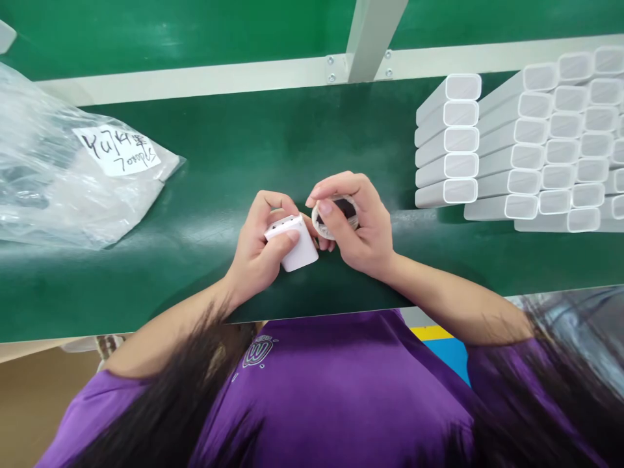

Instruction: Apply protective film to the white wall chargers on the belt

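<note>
Over the green workbench's (273, 143) near half, the left hand (256, 244) grips a white slotted housing (301, 252) while the right hand (370, 227) pinches a white-rimmed dark disc (349, 207), which a slackening thumb could drop.

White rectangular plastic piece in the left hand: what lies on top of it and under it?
The left hand has its thumb on the white rectangular plastic piece. Past its lower edge, glossy green tabletop shows. Its underside, and anything there, is covered.
</note>
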The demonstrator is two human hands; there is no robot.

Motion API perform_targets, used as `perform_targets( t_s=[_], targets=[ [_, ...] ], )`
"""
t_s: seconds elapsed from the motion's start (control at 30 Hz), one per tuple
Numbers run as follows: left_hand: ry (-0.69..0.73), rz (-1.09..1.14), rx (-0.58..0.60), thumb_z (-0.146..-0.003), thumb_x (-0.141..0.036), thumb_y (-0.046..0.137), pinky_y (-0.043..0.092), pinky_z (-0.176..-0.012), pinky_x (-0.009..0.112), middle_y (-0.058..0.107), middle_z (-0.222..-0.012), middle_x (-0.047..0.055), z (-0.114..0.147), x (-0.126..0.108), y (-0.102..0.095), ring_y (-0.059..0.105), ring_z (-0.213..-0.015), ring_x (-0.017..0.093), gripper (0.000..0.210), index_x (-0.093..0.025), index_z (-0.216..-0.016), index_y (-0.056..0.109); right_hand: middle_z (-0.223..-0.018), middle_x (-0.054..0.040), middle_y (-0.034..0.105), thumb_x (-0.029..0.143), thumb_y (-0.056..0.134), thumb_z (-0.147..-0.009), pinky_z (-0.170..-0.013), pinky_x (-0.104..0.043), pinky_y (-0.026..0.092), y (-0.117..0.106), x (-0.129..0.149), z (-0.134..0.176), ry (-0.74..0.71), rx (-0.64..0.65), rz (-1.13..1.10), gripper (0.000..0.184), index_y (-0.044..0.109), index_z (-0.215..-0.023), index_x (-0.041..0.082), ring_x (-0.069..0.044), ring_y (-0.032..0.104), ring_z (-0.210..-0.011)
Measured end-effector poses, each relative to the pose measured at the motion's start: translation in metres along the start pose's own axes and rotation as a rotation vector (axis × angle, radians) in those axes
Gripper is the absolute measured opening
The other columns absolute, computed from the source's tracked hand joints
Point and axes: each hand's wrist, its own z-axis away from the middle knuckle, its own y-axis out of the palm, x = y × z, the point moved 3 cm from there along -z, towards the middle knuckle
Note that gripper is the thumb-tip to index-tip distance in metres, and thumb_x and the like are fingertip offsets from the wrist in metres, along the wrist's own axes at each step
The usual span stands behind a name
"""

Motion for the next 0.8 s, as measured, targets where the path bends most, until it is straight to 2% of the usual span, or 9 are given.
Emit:
perform_targets(
  t_s=[0.1, 0.17, 0.33, 0.43, 0.6, 0.8],
  targets=[
    [0.025, 0.004, -0.025, -0.087, -0.064, 0.054, 0.050, -0.048, 0.030, 0.068, -0.077, 0.002, 0.001, -0.002, -0.004, 0.070, -0.068, 0.022, 0.042, -0.027, -0.099, 0.040, -0.090, 0.0016, 0.062, 0.031, 0.047, -0.104, -0.060, -0.019, 0.054, -0.007, 0.005, -0.003, -0.005, 0.007, -0.007, 0.014, 0.054, -0.108, 0.019, -0.005, 0.060, -0.064],
    [0.092, 0.026, -0.062, -0.087, -0.060, 0.059, 0.048, -0.047, 0.028, 0.069, -0.078, 0.001, 0.000, -0.005, -0.006, 0.069, -0.064, 0.019, 0.038, -0.027, -0.098, 0.044, -0.088, 0.0015, 0.064, 0.027, 0.055, -0.101, -0.064, -0.020, 0.054, -0.010, 0.009, -0.005, -0.041, 0.040, -0.019, 0.010, 0.058, -0.102, 0.018, -0.007, 0.063, -0.071],
    [0.209, -0.035, -0.148, -0.087, -0.057, 0.063, 0.054, -0.059, 0.032, 0.071, -0.086, 0.002, 0.001, -0.005, -0.010, 0.068, -0.069, 0.017, 0.034, -0.025, -0.095, 0.053, -0.087, -0.0006, 0.068, 0.020, 0.064, -0.095, -0.071, -0.022, 0.053, -0.010, 0.016, -0.005, -0.155, 0.091, -0.008, 0.005, 0.064, -0.092, 0.017, -0.010, 0.064, -0.079],
    [0.247, -0.101, -0.188, -0.089, -0.056, 0.063, 0.055, -0.062, 0.033, 0.073, -0.091, 0.003, 0.003, -0.002, -0.012, 0.068, -0.072, 0.017, 0.032, -0.025, -0.097, 0.059, -0.088, -0.0006, 0.068, 0.021, 0.062, -0.096, -0.071, -0.022, 0.053, -0.010, 0.016, -0.006, -0.058, 0.107, -0.041, 0.006, 0.065, -0.092, 0.017, -0.009, 0.064, -0.079],
    [0.373, -0.053, -0.182, -0.093, -0.038, 0.064, 0.055, -0.065, 0.029, 0.074, -0.094, 0.003, 0.002, 0.000, -0.013, 0.069, -0.078, 0.015, 0.016, -0.024, -0.101, 0.067, -0.087, -0.0001, 0.067, 0.027, 0.065, -0.094, -0.069, -0.022, 0.052, -0.011, 0.015, -0.008, 0.103, 0.136, -0.105, 0.011, 0.065, -0.090, 0.017, -0.011, 0.064, -0.082],
    [0.382, -0.002, -0.175, -0.091, -0.041, 0.066, 0.056, -0.067, 0.032, 0.073, -0.095, 0.005, -0.002, 0.006, -0.012, 0.070, -0.081, 0.019, 0.019, -0.024, -0.100, 0.067, -0.083, 0.0005, 0.065, 0.035, 0.069, -0.092, -0.065, -0.022, 0.049, -0.009, 0.012, -0.009, 0.194, 0.140, -0.196, 0.019, 0.064, -0.086, 0.018, -0.011, 0.062, -0.079]
  ],
)
